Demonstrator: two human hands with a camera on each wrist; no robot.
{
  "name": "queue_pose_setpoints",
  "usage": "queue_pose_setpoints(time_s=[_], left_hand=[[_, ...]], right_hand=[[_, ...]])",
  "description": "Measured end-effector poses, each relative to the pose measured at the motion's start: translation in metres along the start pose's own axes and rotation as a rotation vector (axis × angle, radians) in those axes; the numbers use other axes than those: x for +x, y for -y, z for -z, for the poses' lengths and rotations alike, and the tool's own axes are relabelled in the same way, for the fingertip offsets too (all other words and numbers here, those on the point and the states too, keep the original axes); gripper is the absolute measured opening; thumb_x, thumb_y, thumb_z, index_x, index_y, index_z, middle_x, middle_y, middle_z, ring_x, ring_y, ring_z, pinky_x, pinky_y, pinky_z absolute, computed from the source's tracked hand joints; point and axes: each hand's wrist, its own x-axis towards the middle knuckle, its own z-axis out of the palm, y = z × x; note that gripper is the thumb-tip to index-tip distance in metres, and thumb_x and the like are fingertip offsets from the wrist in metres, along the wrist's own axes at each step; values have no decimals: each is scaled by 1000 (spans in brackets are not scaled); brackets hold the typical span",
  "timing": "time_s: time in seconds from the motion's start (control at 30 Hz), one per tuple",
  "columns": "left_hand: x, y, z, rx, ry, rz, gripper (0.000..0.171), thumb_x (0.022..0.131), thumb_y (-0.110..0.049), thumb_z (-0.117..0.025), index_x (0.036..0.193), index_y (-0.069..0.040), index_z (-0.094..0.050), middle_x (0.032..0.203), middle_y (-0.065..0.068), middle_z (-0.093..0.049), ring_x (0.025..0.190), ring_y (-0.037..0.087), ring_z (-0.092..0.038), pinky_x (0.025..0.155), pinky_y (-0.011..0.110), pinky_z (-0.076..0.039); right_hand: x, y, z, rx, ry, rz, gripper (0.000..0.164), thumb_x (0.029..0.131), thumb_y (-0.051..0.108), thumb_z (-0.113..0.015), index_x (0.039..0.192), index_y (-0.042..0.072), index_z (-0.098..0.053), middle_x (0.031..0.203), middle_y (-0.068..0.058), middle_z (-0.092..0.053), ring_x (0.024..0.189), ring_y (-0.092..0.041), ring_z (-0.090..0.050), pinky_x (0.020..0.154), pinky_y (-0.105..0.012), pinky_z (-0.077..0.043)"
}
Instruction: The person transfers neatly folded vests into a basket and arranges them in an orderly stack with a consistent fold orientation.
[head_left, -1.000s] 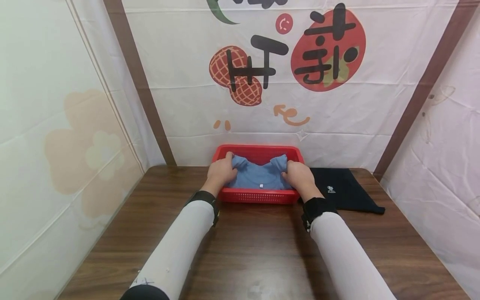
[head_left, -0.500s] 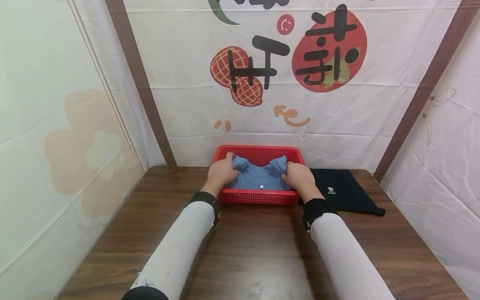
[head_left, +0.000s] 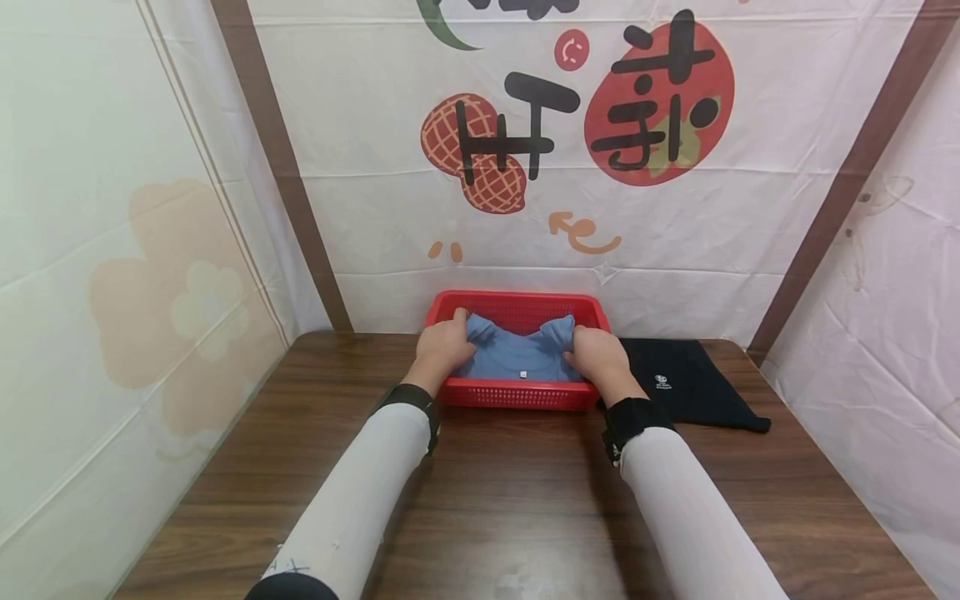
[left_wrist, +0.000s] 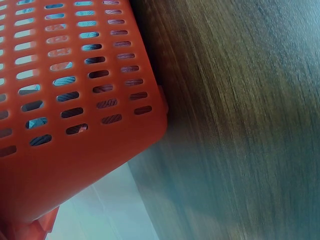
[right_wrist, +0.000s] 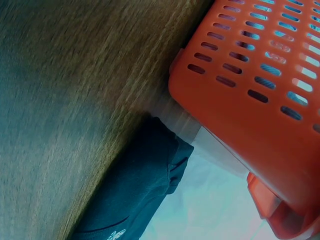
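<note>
A light blue shirt (head_left: 510, 354) lies in a red plastic basket (head_left: 517, 393), its curved neckline toward the far side and a small white tag near its front. My left hand (head_left: 442, 342) grips the shirt's left upper corner, over the basket's left side. At the opposite corner my right hand (head_left: 600, 350) pinches the cloth beside the basket's right rim. Both wrist views look at the slotted wall of the basket (left_wrist: 75, 125), with blue showing through some slots; neither hand appears there.
A folded black garment (head_left: 686, 379) with a small white print lies right of the basket on the brown wooden table (head_left: 495, 483). Close behind the basket hangs a white printed curtain (head_left: 375, 208). More white cloth walls stand at left and right.
Both hands have sunk very slightly with the shirt's upper corners. The basket and the black garment stay where they were.
</note>
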Motion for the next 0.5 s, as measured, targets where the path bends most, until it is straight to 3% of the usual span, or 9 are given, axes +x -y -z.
queue_pose_setpoints(time_s=[0.27, 0.5], left_hand=[[0, 0, -3, 32, 7, -16, 63, 87, -32, -71, 140, -12, -42, 82, 6, -64, 75, 25, -63, 74, 42, -55], [-1, 0, -2, 50, 12, -11, 69, 87, -32, -73, 144, -11, -40, 86, 8, -65, 77, 26, -63, 78, 43, -56]], right_hand=[[-3, 0, 0, -6, -12, 3, 44, 90, 32, -77, 120, 5, -60, 103, -12, -72, 97, -30, -70, 92, -51, -56], [-4, 1, 1, 7, -19, -1, 55, 89, 30, -78, 133, 2, -58, 113, -15, -72, 103, -31, -69, 95, -52, -55]])
